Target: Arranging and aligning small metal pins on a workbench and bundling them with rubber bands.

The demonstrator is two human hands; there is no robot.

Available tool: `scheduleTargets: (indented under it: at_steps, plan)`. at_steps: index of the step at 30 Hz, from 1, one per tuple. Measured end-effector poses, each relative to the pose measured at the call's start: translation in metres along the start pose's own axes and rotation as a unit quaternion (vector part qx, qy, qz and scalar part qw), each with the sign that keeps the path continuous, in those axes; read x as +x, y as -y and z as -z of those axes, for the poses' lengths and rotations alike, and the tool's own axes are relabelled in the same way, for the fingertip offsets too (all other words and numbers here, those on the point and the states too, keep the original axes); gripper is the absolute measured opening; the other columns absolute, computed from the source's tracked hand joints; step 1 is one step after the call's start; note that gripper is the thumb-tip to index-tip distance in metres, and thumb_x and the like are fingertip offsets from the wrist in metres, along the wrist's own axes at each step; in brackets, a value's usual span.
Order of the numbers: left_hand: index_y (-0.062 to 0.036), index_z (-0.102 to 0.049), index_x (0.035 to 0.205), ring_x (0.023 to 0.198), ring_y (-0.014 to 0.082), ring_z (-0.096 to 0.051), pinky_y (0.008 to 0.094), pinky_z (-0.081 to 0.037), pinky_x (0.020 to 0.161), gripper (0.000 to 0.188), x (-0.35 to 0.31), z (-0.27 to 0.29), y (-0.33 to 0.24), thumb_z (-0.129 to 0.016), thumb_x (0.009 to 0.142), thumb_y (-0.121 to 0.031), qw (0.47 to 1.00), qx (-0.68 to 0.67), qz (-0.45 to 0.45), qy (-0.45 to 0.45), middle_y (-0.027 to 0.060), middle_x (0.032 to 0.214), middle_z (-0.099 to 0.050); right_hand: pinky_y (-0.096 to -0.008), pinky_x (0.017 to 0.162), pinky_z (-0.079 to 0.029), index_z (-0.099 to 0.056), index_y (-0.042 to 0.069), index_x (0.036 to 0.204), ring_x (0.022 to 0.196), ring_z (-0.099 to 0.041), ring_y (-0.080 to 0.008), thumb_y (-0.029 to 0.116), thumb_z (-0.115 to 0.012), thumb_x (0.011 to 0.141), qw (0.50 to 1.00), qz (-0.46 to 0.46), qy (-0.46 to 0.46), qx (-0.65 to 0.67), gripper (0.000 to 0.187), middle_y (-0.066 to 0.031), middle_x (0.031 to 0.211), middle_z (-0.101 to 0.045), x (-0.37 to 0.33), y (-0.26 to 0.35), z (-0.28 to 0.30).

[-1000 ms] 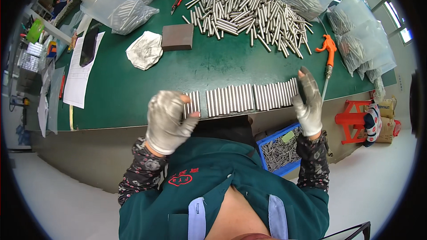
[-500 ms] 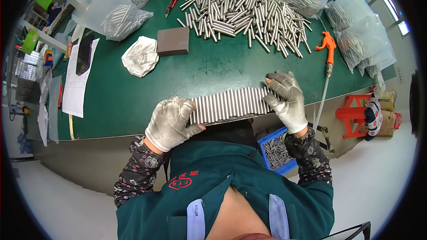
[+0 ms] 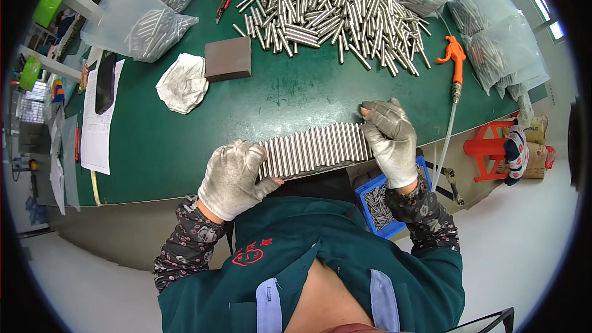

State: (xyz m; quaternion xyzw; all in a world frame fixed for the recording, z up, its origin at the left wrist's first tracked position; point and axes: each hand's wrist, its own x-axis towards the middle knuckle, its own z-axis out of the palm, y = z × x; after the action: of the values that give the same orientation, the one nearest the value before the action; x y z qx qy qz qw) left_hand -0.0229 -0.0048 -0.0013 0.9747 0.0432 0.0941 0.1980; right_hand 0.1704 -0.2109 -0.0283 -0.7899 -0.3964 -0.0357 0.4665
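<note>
In the head view, a row of metal rods [image 3: 314,149] lay side by side along the near edge of the green surface [image 3: 290,100], between the two gloved hands. The left hand [image 3: 231,177] was curled at the row's nine o'clock end, with this end between its fingers and its thumb. The right hand [image 3: 393,142] was at three o'clock, its fingers bent and its thumb beside the last rods; whether it pinched them, I cannot tell. From the row, a loose rod pile [image 3: 333,24] was at twelve o'clock, a white cloth [image 3: 183,84] at ten and an orange air gun [image 3: 455,60] at two. In my judgement, the step in hand was evening the row, and the next move called for equal pressure from both ends.
</note>
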Motion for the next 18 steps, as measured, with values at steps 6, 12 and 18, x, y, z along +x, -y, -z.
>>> scheduleTargets:
  at_steps: [6, 12, 18]
  plan:
    - [-0.0069, -0.053, 0.087, 0.075, 0.0302, -0.056, 0.0412, -0.045, 0.067, 0.046, -0.001, -0.001, 0.002, -0.083, 0.061, -0.030, 1.000, -0.004, 0.000, -0.003, 0.0101, 0.081, -0.054, -0.0473, 0.102, -0.036, -0.071, 0.003, 0.092, 0.100, -0.063, -0.0270, 0.012, -0.068, 0.077, 0.999, -0.026, 0.010, 0.027, 0.018, -0.0103, 0.095, -0.070, 0.001, -0.001, 0.004]
    - [-0.0067, -0.054, 0.089, 0.075, 0.0294, -0.056, 0.0402, -0.044, 0.067, 0.051, -0.006, 0.004, -0.001, -0.083, 0.061, -0.038, 1.000, 0.013, -0.010, -0.024, 0.0091, 0.080, -0.055, -0.0408, 0.101, -0.038, -0.069, 0.002, 0.100, 0.112, -0.056, -0.0299, 0.007, -0.063, 0.075, 0.998, -0.043, 0.013, 0.050, 0.026, -0.0134, 0.106, -0.067, 0.000, -0.002, 0.014]
    - [-0.0047, -0.055, 0.098, 0.080, 0.0303, -0.056, 0.0429, -0.044, 0.072, 0.052, -0.012, 0.005, 0.007, -0.080, 0.063, -0.034, 0.999, 0.000, 0.007, -0.043, 0.0104, 0.084, -0.057, -0.0453, 0.103, -0.037, -0.066, 0.001, 0.108, 0.115, -0.055, -0.0343, 0.014, -0.064, 0.078, 0.993, -0.086, 0.019, 0.076, 0.033, -0.0173, 0.114, -0.063, -0.005, -0.001, 0.031]
